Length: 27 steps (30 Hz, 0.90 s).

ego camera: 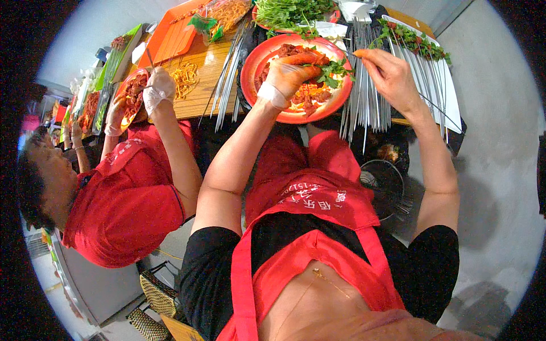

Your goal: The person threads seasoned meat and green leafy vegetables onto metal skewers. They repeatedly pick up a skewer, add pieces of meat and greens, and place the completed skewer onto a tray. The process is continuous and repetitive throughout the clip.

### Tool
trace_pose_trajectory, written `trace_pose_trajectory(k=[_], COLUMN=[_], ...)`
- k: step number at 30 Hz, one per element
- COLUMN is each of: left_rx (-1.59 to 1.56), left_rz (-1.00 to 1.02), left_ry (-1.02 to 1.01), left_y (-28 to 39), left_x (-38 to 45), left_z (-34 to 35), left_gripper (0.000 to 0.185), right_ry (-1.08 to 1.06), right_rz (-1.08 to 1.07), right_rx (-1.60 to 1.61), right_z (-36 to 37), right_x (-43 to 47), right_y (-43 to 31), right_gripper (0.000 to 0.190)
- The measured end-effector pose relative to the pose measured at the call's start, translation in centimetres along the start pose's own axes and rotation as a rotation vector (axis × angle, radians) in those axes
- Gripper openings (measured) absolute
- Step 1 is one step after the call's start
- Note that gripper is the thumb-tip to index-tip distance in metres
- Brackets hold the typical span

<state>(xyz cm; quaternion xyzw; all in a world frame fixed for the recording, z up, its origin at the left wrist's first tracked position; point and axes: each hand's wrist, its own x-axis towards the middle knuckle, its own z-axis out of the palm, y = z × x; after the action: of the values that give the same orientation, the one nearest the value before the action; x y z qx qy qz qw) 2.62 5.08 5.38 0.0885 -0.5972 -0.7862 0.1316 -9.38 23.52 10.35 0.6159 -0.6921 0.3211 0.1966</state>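
Note:
My left hand (292, 79), in a clear, orange-stained plastic glove, is over a red-rimmed plate (247, 81) and grips a sprig of cilantro (335, 72). Pieces of red marinated meat (309, 102) lie on the plate, some partly hidden by that hand. To the right, my right hand (386, 81) pinches a thin metal skewer (443, 114). One end points left toward the cilantro; the other runs out behind the wrist. Orange stains mark the right fingertips. Whether the skewer's tip touches the cilantro is too small to tell.
Bare metal skewers (364, 85) lie right of the plate. A white tray (450, 91) holds skewers loaded with greens and meat. Beyond the plate is a heap of cilantro (290, 13). Left are orange trays (172, 38) and yellow strips (185, 81). A co-worker (128, 204) sits close by.

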Motion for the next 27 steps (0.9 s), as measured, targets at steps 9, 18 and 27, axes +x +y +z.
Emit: trace_pose_trajectory(k=[9, 18, 27], left_rx=[-0.085, -0.011, 0.069], left_rz=[0.010, 0.045, 0.061], left_ry=[-0.030, -0.062, -0.078], left_y=[-0.7, -0.9, -0.4], left_x=[0.3, 0.7, 0.4], left_z=[-0.5, -0.3, -0.6], left_gripper=[0.020, 0.019, 0.021], right_ry=[-0.180, -0.149, -0.200], right_rz=[0.011, 0.100, 0.114], right_rx=[-0.024, 0.120, 0.204], right_z=[-1.5, -1.3, -0.8], right_x=[-2.0, -2.0, -2.3], right_y=[0.6, 0.9, 1.2], right_gripper=[0.022, 0.018, 0.014])
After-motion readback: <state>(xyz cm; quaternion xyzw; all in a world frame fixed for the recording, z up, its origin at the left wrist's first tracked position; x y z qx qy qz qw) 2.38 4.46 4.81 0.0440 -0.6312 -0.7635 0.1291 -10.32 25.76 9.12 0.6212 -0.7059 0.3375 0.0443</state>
